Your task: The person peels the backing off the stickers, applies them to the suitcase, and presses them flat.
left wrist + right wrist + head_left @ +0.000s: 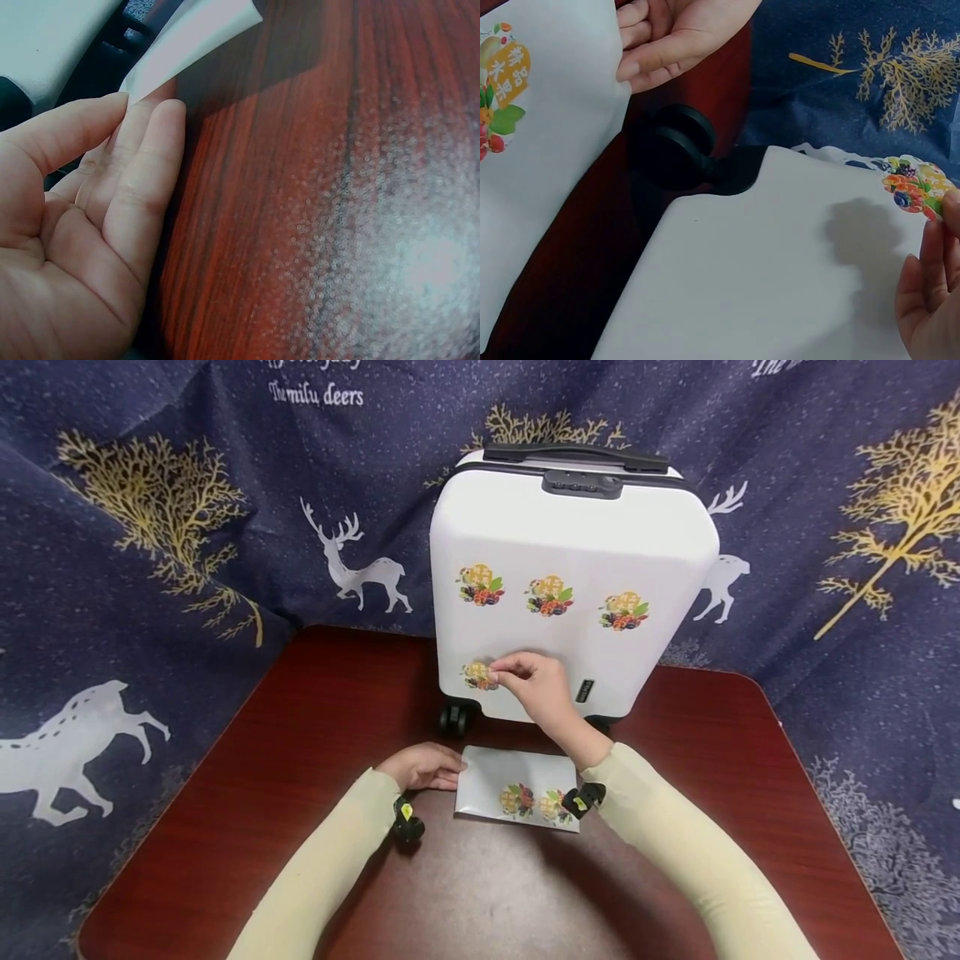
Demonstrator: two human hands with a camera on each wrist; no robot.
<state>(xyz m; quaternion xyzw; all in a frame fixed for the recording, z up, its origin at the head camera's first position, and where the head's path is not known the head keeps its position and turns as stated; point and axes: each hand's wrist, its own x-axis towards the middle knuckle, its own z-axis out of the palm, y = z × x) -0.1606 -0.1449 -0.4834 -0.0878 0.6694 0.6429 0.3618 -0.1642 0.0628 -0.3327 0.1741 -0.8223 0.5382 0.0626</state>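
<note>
My right hand [536, 683] pinches a round fruit sticker [476, 674] by its edge, in front of the lower left of a white suitcase [525, 681]. In the right wrist view the sticker [911, 186] casts a shadow on the suitcase and seems to stand off its surface. Three similar stickers, the middle one [550, 597] among them, form a row higher up. With thumb and fingers, my left hand [426, 767] holds the left edge of a white sticker sheet [483, 781]; the left wrist view shows that edge [195, 37] raised off the table. Two stickers are visible on the sheet.
The suitcase stands upright on the red-brown table [360, 693], its black wheel [452, 718] near the sheet. A black handle [577, 456] and lock sit at its top. Behind hangs a dark blue cloth [405, 510] with deer and trees.
</note>
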